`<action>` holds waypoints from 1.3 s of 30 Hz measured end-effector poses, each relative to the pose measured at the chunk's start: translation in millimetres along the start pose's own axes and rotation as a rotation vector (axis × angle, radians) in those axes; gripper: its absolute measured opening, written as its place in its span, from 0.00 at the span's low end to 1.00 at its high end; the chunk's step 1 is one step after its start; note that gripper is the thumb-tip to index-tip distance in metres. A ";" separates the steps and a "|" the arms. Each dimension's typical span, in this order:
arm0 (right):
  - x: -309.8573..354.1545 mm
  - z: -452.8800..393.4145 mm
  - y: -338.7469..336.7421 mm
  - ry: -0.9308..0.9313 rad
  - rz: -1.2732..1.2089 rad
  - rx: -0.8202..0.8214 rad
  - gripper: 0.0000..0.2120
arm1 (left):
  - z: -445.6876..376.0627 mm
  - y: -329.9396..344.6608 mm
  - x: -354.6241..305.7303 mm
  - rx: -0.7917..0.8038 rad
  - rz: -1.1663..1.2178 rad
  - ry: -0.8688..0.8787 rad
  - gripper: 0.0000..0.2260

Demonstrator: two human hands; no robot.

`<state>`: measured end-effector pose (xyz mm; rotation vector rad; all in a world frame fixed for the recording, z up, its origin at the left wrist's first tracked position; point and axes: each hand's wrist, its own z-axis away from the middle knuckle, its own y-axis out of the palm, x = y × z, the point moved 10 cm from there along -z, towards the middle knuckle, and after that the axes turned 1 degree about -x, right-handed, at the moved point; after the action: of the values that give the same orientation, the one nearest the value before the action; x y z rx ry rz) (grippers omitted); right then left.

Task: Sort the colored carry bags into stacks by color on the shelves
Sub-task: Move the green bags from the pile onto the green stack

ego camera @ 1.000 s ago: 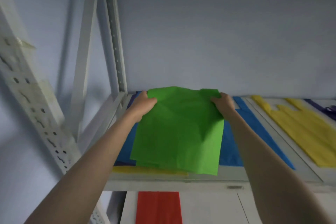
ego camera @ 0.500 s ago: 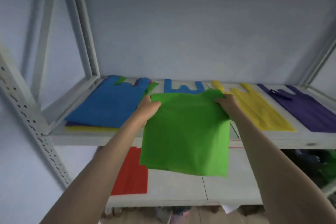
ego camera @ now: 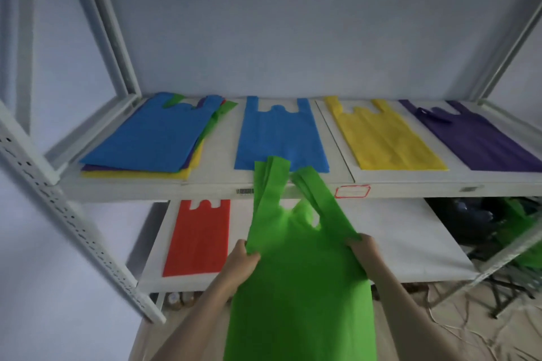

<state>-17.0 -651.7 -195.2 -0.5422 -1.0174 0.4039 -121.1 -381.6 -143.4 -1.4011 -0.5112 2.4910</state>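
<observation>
Green non-woven vest-style carry bag hangs before the white metal shelves, bottom edge cut off by the frame. Left hand and right hand each pinch a side edge; fingertips hidden behind fabric. Mixed pile topped by a blue bag conceals lower layers; dark heap at lower right unclear.

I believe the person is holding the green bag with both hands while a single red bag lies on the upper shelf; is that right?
Not quite. The head view shows the red bag on the lower shelf, not the upper one. Both hands, left and right, do hold the green bag.
</observation>
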 end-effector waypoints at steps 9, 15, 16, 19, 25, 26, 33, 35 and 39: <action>-63.1 -62.6 78.3 0.152 0.172 0.085 0.07 | -95.5 33.7 93.3 0.088 -0.004 -0.233 0.18; -33.4 -176.0 130.2 0.124 0.167 0.102 0.10 | -219.3 35.8 93.4 0.071 -0.062 -0.122 0.20; -23.0 -200.5 135.6 0.110 0.126 0.083 0.06 | -241.0 32.5 83.1 0.043 -0.051 -0.068 0.19; -8.2 -268.2 157.1 0.060 0.130 0.100 0.16 | -305.2 27.3 60.2 -0.036 0.040 0.088 0.07; -6.1 -375.1 215.3 -0.122 0.092 -0.107 0.18 | -454.7 58.7 154.3 -0.141 0.091 0.092 0.14; -20.4 -393.3 232.8 -0.124 0.102 -0.102 0.18 | -478.4 70.6 179.5 -0.138 0.064 0.069 0.14; -121.3 -477.9 316.0 -0.099 0.050 -0.064 0.16 | -568.2 112.7 278.8 -0.247 0.018 0.086 0.07; -123.0 -479.2 316.3 -0.112 0.010 -0.077 0.16 | -568.3 113.1 276.8 -0.249 0.041 0.113 0.07; -122.9 -473.2 315.0 -0.088 0.024 -0.070 0.21 | -557.4 117.6 278.3 -0.228 0.034 0.100 0.09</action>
<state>319.7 -579.9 -663.9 -0.6042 -1.1140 0.4172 210.3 -283.1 -674.8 -1.6194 -0.7766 2.4354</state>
